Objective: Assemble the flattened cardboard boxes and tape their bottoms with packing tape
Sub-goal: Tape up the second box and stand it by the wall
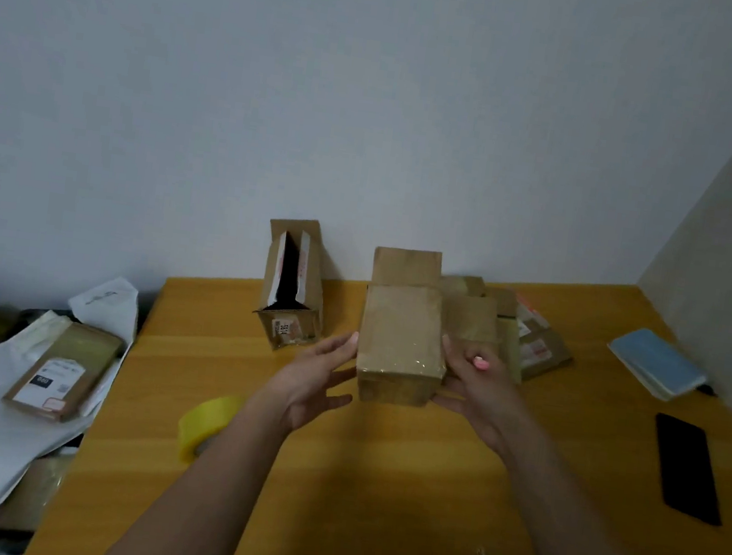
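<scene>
Two bare hands hold a small brown cardboard box point(402, 344) with glossy clear tape across its upturned face, above the middle of the orange wooden table point(375, 486). The left hand point(319, 382), fingers spread, touches its 9 o'clock side; the right hand point(474, 392) curls round its 3 o'clock side. A yellow roll of packing tape point(203, 423) lies at 8 o'clock, and a tall open-topped cardboard box point(291, 286) stands at 11 o'clock.

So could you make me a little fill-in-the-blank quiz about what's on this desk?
1. The box between both hands has shiny ___ across its upper face.
2. The yellow tape roll lies near the person's ___ forearm.
3. The black phone lies at the table's ___ side.

Missing words: tape; left; right
</scene>
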`<move>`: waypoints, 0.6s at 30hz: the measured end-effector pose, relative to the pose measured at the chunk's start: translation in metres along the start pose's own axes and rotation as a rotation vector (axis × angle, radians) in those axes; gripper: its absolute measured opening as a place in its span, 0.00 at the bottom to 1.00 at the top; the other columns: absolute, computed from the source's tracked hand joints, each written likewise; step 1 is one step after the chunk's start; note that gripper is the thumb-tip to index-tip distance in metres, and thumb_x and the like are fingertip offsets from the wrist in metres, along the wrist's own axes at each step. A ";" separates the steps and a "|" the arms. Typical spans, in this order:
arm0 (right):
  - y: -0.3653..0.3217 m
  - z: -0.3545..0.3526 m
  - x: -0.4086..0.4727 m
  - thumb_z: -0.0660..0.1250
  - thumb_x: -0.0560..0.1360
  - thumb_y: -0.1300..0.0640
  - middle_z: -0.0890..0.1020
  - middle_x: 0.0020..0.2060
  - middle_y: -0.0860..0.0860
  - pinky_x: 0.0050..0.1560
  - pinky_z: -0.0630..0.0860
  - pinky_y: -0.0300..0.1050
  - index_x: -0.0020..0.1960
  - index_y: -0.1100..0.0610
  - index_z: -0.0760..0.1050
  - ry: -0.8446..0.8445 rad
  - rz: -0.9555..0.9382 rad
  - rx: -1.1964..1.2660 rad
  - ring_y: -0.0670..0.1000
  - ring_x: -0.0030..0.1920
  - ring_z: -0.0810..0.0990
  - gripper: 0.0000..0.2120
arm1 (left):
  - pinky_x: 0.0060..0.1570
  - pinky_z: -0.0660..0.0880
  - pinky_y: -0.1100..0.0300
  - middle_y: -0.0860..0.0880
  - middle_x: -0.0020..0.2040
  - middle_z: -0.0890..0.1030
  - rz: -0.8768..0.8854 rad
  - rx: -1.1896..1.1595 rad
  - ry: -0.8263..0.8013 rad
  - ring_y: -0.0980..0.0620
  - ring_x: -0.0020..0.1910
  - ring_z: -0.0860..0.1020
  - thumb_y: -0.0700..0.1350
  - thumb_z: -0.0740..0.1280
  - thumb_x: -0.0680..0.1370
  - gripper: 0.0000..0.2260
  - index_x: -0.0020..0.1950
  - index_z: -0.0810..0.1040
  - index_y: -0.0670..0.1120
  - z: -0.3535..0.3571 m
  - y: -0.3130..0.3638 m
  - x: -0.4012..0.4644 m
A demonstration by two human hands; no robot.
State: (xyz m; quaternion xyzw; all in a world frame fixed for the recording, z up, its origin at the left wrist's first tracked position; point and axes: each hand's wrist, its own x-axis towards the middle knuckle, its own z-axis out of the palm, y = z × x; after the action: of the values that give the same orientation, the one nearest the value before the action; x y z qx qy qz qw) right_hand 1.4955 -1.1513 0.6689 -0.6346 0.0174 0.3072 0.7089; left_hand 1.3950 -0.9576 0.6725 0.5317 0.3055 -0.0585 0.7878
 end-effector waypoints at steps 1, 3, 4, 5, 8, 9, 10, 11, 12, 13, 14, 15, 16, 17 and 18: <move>-0.006 -0.004 0.000 0.71 0.74 0.52 0.82 0.54 0.61 0.46 0.82 0.58 0.41 0.53 0.63 -0.042 -0.012 0.009 0.60 0.56 0.82 0.16 | 0.61 0.70 0.47 0.52 0.57 0.82 0.005 -0.019 -0.011 0.49 0.58 0.76 0.52 0.68 0.75 0.17 0.62 0.78 0.51 0.001 0.003 -0.002; -0.016 -0.013 0.002 0.69 0.76 0.55 0.82 0.56 0.61 0.47 0.81 0.60 0.43 0.55 0.66 -0.089 -0.014 0.005 0.60 0.58 0.81 0.12 | 0.56 0.72 0.51 0.49 0.58 0.82 0.012 -0.026 -0.021 0.47 0.56 0.77 0.50 0.65 0.79 0.14 0.61 0.80 0.47 0.004 0.008 -0.006; -0.021 -0.016 0.003 0.69 0.77 0.52 0.82 0.56 0.60 0.49 0.81 0.62 0.47 0.58 0.69 -0.099 0.010 0.004 0.59 0.57 0.82 0.11 | 0.55 0.73 0.51 0.48 0.59 0.81 0.010 -0.034 -0.014 0.47 0.55 0.78 0.51 0.64 0.80 0.14 0.60 0.80 0.46 0.006 0.011 -0.008; -0.026 -0.018 0.003 0.67 0.77 0.47 0.83 0.56 0.58 0.51 0.80 0.63 0.54 0.59 0.71 -0.103 0.038 -0.003 0.59 0.56 0.82 0.16 | 0.55 0.74 0.50 0.47 0.59 0.81 0.006 -0.054 -0.002 0.46 0.55 0.78 0.53 0.62 0.80 0.16 0.58 0.81 0.45 0.008 0.013 -0.011; -0.037 -0.018 0.002 0.65 0.74 0.37 0.82 0.58 0.56 0.50 0.81 0.60 0.66 0.53 0.69 -0.129 0.092 -0.033 0.58 0.56 0.81 0.27 | 0.57 0.76 0.45 0.45 0.56 0.82 -0.009 -0.036 0.039 0.42 0.58 0.78 0.61 0.59 0.79 0.25 0.54 0.83 0.42 0.014 0.018 -0.016; -0.039 -0.018 0.002 0.65 0.73 0.36 0.81 0.58 0.56 0.50 0.81 0.59 0.66 0.52 0.68 -0.141 0.099 -0.050 0.58 0.56 0.81 0.28 | 0.58 0.76 0.44 0.45 0.54 0.82 -0.017 -0.008 0.064 0.42 0.58 0.79 0.63 0.59 0.79 0.26 0.50 0.82 0.41 0.016 0.019 -0.018; -0.040 -0.019 0.003 0.65 0.73 0.36 0.81 0.57 0.56 0.50 0.81 0.60 0.67 0.52 0.68 -0.156 0.108 -0.055 0.58 0.56 0.81 0.29 | 0.59 0.76 0.43 0.45 0.52 0.82 -0.028 0.007 0.096 0.42 0.56 0.79 0.64 0.60 0.77 0.25 0.46 0.81 0.42 0.019 0.019 -0.020; -0.040 -0.020 0.004 0.65 0.72 0.35 0.81 0.57 0.55 0.52 0.80 0.61 0.67 0.51 0.68 -0.171 0.118 -0.066 0.58 0.56 0.81 0.29 | 0.60 0.75 0.43 0.45 0.50 0.82 -0.039 0.006 0.129 0.42 0.55 0.80 0.65 0.62 0.76 0.24 0.44 0.79 0.43 0.020 0.018 -0.021; -0.041 -0.020 0.005 0.66 0.71 0.35 0.81 0.57 0.55 0.54 0.79 0.62 0.67 0.50 0.68 -0.192 0.130 -0.075 0.58 0.56 0.81 0.30 | 0.59 0.76 0.43 0.45 0.49 0.82 -0.044 0.006 0.154 0.43 0.54 0.80 0.65 0.63 0.75 0.24 0.44 0.79 0.43 0.021 0.018 -0.022; -0.040 -0.020 0.007 0.68 0.69 0.34 0.80 0.59 0.55 0.55 0.78 0.63 0.67 0.50 0.68 -0.213 0.143 -0.088 0.58 0.57 0.80 0.32 | 0.59 0.76 0.43 0.45 0.51 0.82 -0.041 0.010 0.165 0.43 0.55 0.80 0.64 0.65 0.75 0.24 0.47 0.80 0.42 0.021 0.017 -0.024; -0.039 -0.020 0.009 0.71 0.67 0.35 0.79 0.60 0.55 0.55 0.78 0.63 0.65 0.52 0.69 -0.230 0.148 -0.099 0.58 0.58 0.80 0.33 | 0.59 0.77 0.43 0.45 0.54 0.82 -0.032 0.016 0.167 0.44 0.56 0.80 0.62 0.67 0.74 0.25 0.53 0.80 0.41 0.021 0.015 -0.025; -0.038 -0.019 0.009 0.74 0.65 0.37 0.79 0.60 0.55 0.54 0.79 0.63 0.60 0.53 0.70 -0.244 0.139 -0.109 0.58 0.59 0.79 0.32 | 0.58 0.77 0.43 0.44 0.56 0.81 -0.023 0.013 0.167 0.44 0.57 0.80 0.59 0.70 0.73 0.25 0.58 0.79 0.40 0.021 0.014 -0.027; -0.037 -0.018 0.010 0.76 0.63 0.40 0.79 0.59 0.55 0.52 0.80 0.61 0.52 0.55 0.69 -0.255 0.123 -0.111 0.57 0.59 0.79 0.29 | 0.58 0.77 0.43 0.43 0.57 0.81 -0.012 -0.001 0.173 0.45 0.58 0.80 0.55 0.72 0.72 0.25 0.62 0.77 0.39 0.022 0.013 -0.030; -0.035 -0.016 0.010 0.78 0.62 0.43 0.79 0.57 0.56 0.50 0.80 0.58 0.47 0.54 0.66 -0.268 0.101 -0.114 0.55 0.58 0.79 0.27 | 0.58 0.77 0.44 0.43 0.56 0.82 0.003 -0.027 0.185 0.45 0.58 0.80 0.51 0.73 0.72 0.25 0.63 0.76 0.38 0.022 0.012 -0.033; -0.033 -0.012 0.011 0.78 0.62 0.47 0.79 0.54 0.57 0.46 0.80 0.55 0.45 0.53 0.64 -0.281 0.080 -0.112 0.54 0.56 0.79 0.26 | 0.57 0.78 0.45 0.43 0.56 0.83 0.025 -0.059 0.201 0.45 0.58 0.80 0.47 0.74 0.72 0.23 0.63 0.75 0.37 0.023 0.012 -0.036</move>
State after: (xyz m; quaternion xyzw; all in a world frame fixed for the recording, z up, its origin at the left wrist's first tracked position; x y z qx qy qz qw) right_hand 1.5240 -1.1583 0.6919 -0.6226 -0.0737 0.4215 0.6552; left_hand 1.3809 -0.9806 0.7074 0.5154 0.3777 0.0138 0.7691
